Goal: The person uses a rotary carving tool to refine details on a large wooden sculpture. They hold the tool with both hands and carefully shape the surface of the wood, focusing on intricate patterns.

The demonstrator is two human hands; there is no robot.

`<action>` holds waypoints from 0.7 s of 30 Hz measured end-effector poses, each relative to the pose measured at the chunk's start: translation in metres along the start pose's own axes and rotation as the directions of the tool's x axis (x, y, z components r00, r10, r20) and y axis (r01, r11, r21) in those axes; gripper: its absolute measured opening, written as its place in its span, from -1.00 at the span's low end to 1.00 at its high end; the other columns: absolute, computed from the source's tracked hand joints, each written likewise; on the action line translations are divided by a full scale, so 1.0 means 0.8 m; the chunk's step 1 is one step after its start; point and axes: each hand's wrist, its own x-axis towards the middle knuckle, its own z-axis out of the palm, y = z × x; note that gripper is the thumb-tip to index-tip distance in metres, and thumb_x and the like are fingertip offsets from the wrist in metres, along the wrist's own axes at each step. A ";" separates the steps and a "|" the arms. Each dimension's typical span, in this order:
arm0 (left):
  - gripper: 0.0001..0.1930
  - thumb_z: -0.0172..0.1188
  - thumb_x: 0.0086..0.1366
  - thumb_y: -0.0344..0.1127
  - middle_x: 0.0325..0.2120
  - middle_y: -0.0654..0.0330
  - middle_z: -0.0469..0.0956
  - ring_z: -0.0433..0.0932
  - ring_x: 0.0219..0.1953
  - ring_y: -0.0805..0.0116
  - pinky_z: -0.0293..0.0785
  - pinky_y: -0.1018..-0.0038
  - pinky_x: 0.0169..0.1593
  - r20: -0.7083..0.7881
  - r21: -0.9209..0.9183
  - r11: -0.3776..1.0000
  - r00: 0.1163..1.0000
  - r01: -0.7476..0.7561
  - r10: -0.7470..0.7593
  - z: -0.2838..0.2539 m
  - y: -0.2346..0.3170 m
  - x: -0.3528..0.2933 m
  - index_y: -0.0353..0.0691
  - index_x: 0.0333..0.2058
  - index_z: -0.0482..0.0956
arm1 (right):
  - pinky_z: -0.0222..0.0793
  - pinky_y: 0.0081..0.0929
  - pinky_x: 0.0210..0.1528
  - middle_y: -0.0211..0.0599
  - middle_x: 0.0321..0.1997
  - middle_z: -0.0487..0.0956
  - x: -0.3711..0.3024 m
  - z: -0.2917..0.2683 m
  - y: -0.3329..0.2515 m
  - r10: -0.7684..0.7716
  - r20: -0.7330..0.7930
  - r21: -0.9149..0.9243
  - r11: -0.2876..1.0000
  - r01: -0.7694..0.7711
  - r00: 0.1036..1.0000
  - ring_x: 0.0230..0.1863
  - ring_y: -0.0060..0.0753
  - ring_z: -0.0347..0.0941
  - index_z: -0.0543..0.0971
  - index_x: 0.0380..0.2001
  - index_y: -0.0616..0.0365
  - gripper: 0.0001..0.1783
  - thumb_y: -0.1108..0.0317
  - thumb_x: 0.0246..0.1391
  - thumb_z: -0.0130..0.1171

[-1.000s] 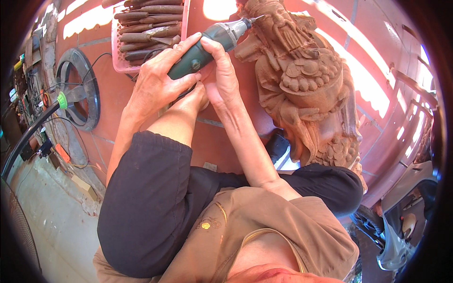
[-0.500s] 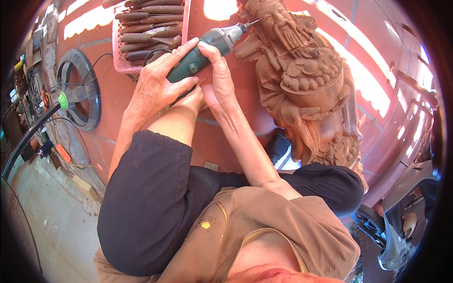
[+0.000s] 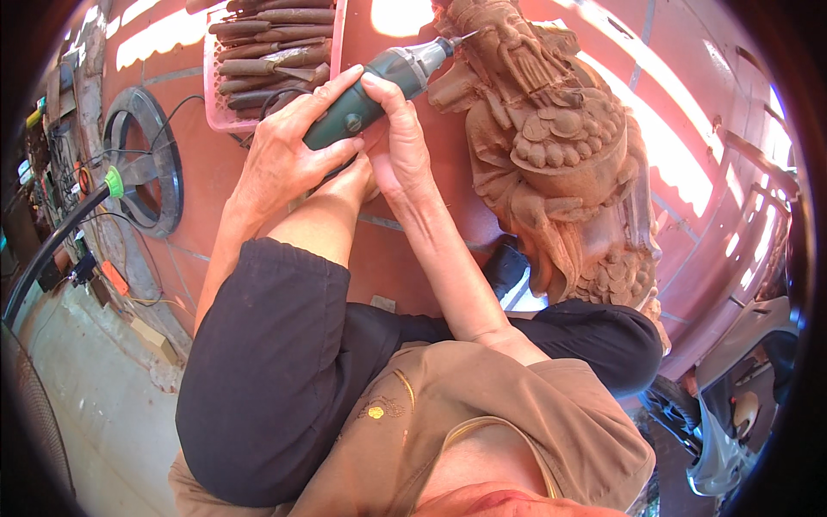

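Between my hands is a dark green rotary tool (image 3: 357, 110) with a grey nose, tilted up to the right. A thin bit (image 3: 466, 37) sticks out of its nose and reaches the head of a brown carved wooden statue (image 3: 551, 155); whether it touches the wood I cannot tell. My left hand (image 3: 291, 142) is wrapped round the rear of the tool's body. My right hand (image 3: 399, 138) grips it from the right, thumb along the top, its other fingers hidden underneath. The statue, a bearded figure with a heap of round carved pieces, lies on the floor at the right.
A pink plastic basket (image 3: 222, 110) full of wooden-handled tools (image 3: 284, 59) stands beyond my left hand. A black ring-shaped stand base (image 3: 170, 194) with a pole lies on the red tiled floor (image 3: 202, 172) at the left. Cables run near it. My bent legs (image 3: 267, 370) are below.
Almost nothing differs. The tool and its bit have shifted very slightly to the right, with both hands still holding it.
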 end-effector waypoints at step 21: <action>-0.21 0.45 0.11 -0.36 0.03 -0.05 0.66 0.67 -0.02 -0.05 0.60 0.18 0.11 0.021 0.003 0.999 0.999 0.046 -0.046 -0.001 0.002 0.000 0.01 0.37 0.46 | 0.64 -0.40 -0.09 -0.38 -0.18 0.62 -0.002 0.007 -0.004 -0.009 -0.016 -0.019 1.000 0.008 1.000 -0.19 -0.53 0.61 0.57 -0.06 0.16 -0.57 0.09 0.17 0.36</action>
